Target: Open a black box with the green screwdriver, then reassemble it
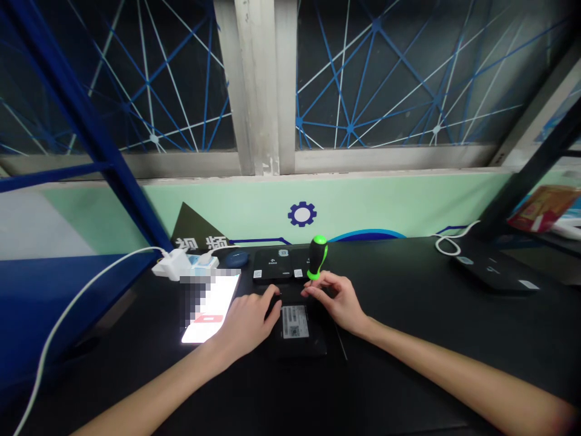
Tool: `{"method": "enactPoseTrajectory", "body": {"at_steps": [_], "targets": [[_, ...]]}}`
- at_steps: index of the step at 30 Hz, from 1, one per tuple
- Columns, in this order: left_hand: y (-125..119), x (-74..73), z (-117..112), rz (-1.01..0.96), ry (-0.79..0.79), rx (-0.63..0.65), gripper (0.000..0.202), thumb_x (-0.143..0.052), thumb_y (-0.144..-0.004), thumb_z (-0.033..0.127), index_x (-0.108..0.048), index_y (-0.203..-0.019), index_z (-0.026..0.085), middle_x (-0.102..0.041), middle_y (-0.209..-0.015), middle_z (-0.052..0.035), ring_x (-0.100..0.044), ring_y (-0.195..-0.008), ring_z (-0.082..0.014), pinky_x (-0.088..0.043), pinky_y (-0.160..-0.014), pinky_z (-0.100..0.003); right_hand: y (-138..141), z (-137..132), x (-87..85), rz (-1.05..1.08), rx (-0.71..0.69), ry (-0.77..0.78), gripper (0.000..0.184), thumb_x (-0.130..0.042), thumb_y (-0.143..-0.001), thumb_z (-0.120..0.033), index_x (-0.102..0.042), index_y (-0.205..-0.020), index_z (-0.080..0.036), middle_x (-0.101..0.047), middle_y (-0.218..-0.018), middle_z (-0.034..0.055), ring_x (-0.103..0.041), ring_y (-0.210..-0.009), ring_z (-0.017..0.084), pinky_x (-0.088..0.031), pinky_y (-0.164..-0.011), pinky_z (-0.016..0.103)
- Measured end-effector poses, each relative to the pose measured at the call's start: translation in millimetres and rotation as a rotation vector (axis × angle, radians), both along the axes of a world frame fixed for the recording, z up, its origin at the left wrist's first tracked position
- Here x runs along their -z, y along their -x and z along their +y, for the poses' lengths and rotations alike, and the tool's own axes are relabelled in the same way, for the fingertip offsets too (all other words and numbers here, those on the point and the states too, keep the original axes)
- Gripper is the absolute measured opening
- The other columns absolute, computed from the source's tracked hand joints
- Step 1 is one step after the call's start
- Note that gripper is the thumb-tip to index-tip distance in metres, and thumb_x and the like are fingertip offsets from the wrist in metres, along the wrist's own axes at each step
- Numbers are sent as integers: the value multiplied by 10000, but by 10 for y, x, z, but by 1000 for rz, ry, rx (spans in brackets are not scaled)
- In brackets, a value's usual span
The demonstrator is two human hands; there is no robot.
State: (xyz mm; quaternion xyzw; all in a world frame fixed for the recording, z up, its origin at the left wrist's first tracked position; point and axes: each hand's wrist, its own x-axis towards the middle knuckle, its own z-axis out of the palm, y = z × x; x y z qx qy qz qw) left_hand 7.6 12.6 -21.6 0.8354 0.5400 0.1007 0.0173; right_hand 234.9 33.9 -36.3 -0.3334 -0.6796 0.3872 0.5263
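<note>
Right hand (339, 303) fingers pinch upright green-black screwdriver (318, 257) at black box (299, 348), label (295, 321) unreadable; left hand (247, 322) fingers clasp box's left edge; wall sign (202, 243) reads "视频".

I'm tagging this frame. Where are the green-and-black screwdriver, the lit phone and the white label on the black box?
green-and-black screwdriver (318, 255): head view, middle of its handle.
lit phone (209, 320): head view, lower part of its screen.
white label on the black box (295, 321): head view, centre of the label.

Head-worn view, forward and down, near the desk (408, 303)
</note>
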Motion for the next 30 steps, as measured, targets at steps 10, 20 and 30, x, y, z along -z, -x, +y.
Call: {"method": "enactPoseTrajectory", "body": {"at_steps": [10, 20, 30], "targets": [[12, 25, 31, -1, 10, -8, 294, -319, -1013, 410, -533, -1110, 234, -653, -692, -24, -644, -605, -230, -328, -534, -260, -6, -41, -60, -108, -34, -115, 218, -558, -959, -352, -695, -922, -187, -735, -858, 60, -678, -797, 194, -524, -779, 313], [0, 7, 18, -15, 21, -19, 314, -329, -1006, 422, -563, -1106, 238, -659, -699, -31, -652, -626, -238, -386, -574, -273, 11, 28, 28, 0, 47, 4, 204, -746, -807, -371, -661, -785, -187, -697, -765, 34, -636, -667, 172, -535, -659, 291], [4, 13, 10, -11, -2, -15, 299, -316, -1011, 405, -547, -1104, 239, -671, -716, -36, -667, -658, -252, -376, -580, -280, -5, 17, 19, -43, 73, -68, 190, -696, -853, -359, -670, -753, -199, -742, -813, 63, -678, -710, 208, -535, -709, 329]]}}
